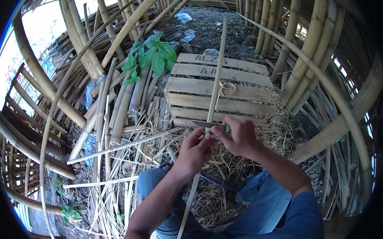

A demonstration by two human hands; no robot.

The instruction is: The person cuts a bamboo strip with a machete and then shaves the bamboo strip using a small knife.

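A long, pale bamboo strip (217,74) runs upright in front of me, from between my legs to above the wooden crate. My left hand (195,150) is closed around it near its middle. In my right hand (240,136) is a knife (203,124) with a green handle, part of which shows between the fingers. The blade points left and lies across the strip just above my left fingers, and my right thumb presses close to the strip. A thin curled shaving (227,88) rests on the crate slats behind the strip.
The slatted wooden crate (242,105) stands ahead. Shavings (214,183) cover the ground between my legs. Split bamboo strips (112,205) lie at left, beside bamboo poles (137,92) and a leafy plant (153,55). Slanting bamboo poles (323,77) rise at right.
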